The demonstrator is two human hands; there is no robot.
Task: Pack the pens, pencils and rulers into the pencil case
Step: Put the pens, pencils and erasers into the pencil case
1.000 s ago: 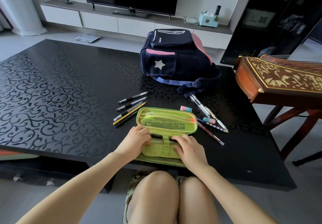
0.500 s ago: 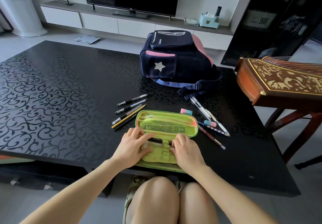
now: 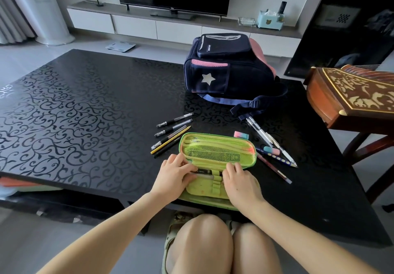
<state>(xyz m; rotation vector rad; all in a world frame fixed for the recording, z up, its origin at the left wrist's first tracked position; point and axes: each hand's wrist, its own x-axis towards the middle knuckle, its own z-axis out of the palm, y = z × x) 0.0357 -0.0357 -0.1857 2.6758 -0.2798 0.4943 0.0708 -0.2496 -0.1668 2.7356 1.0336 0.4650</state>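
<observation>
The green pencil case (image 3: 215, 152) lies open at the table's front edge, its mesh lid tilted up. My left hand (image 3: 173, 172) presses its fingers on a clear pen (image 3: 204, 176) lying across the elastic loops in the lower half. My right hand (image 3: 239, 183) rests on the case's right side, fingertips at the hinge. Left of the case lie black-capped pens (image 3: 173, 127) and a yellow pencil (image 3: 170, 142). On its right are clear pens (image 3: 259, 132), a dotted pencil (image 3: 277, 158), a dark red pencil (image 3: 274, 169) and two erasers (image 3: 271, 150).
A navy and pink backpack (image 3: 228, 69) stands behind the case, its straps trailing toward the clear pens. The black patterned table (image 3: 85, 113) stretches far to the left. A carved wooden instrument (image 3: 351, 94) on a stand sits off the table's right edge. My knees are under the front edge.
My left hand's fingers have spread and slid rightward over the pen in the case. My right hand has stayed on the case's right side.
</observation>
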